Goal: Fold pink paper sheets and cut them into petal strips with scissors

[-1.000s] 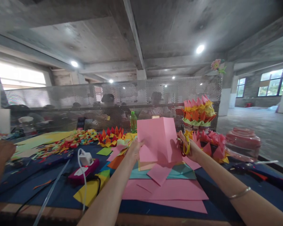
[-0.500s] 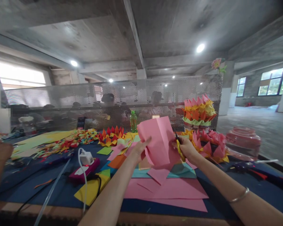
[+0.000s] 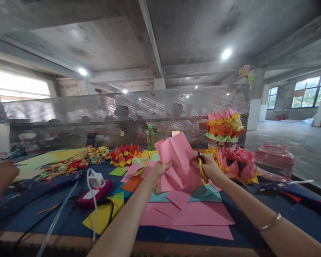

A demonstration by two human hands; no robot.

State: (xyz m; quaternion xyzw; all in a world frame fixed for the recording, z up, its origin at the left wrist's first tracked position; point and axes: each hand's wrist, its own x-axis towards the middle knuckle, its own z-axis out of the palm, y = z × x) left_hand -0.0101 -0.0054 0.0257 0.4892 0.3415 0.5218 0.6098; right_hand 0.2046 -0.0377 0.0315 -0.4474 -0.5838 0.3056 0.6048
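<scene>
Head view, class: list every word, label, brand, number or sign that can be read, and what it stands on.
No text can be read.
Dark upright screen: faint marks, too small and blurred to read.
Green bottle: any label too small to read.
Pink sheet and yellow-handled scissors: no lettering visible.

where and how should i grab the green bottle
Probably by the middle of the green bottle, wrapping around it, coming from the left and a little high: it stands upright and slim, the held pink sheet crowds its right in view, and the pointed red-orange paper piece sits low on its left.
</scene>
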